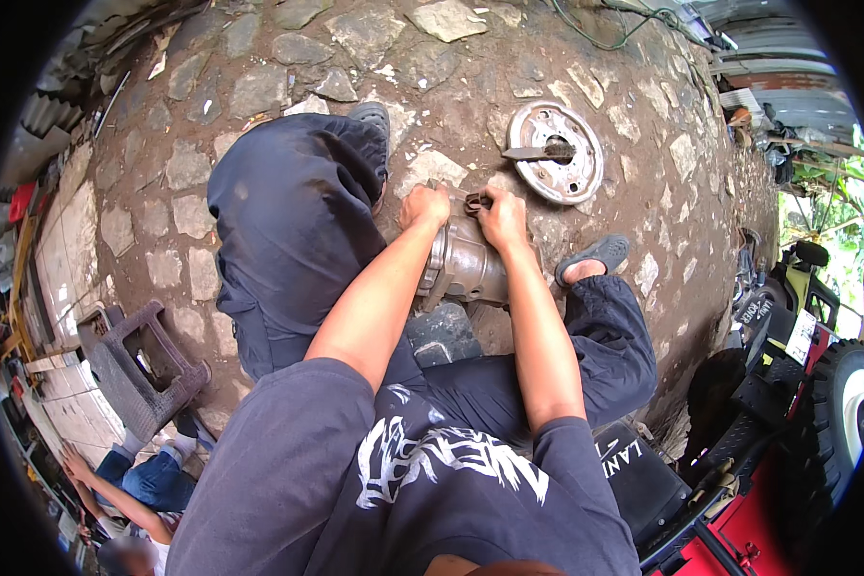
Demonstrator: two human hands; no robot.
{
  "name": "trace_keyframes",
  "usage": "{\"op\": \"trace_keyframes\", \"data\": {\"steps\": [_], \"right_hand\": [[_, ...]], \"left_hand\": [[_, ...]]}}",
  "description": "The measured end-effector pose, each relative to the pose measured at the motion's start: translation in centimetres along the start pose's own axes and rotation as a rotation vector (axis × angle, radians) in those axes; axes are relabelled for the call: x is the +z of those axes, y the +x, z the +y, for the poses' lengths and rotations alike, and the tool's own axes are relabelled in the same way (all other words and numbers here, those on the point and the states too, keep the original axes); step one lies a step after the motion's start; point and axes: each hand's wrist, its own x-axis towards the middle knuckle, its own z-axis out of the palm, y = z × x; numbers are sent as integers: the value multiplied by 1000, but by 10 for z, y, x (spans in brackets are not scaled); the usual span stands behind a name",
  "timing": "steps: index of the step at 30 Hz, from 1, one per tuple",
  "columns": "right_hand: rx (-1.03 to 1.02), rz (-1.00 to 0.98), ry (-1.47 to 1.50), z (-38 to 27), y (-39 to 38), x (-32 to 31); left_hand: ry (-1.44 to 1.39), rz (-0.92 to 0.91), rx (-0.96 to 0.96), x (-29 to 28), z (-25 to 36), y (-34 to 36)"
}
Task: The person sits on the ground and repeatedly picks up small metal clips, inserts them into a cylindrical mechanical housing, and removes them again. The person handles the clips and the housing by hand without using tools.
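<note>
Between my legs on the ground lies a heavy, greasy metal casing (468, 261), rounded and flanged like a gearbox housing. My left hand (424, 204) is closed at its far left edge; what the fingers grip is hidden. At the far right of the casing, my right hand (502, 217) pinches a small dark brown metal part (474, 203). Whether that part is fixed to the casing, I cannot tell. Beyond my right hand, a dirty white steel wheel rim (583, 180) lies flat, and a wooden-handled brush (533, 153) rests across it.
Rough stone paving (365, 34) surrounds me. A dark plastic stool (144, 384) stands tilted to the left, near another person's arm (125, 499). On the right are a red vehicle with a black tyre (835, 403) and a black mudflap (638, 485). A green cable (605, 43) lies at the far edge.
</note>
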Motion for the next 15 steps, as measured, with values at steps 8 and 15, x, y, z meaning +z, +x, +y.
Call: {"op": "trace_keyframes", "data": {"steps": [8,15], "right_hand": [[-58,-76,-53,11,9,3],[12,-21,9,5,13,16]], "left_hand": [[-43,33,19,1,-2,2],[-14,59,61,6,-2,1]]}}
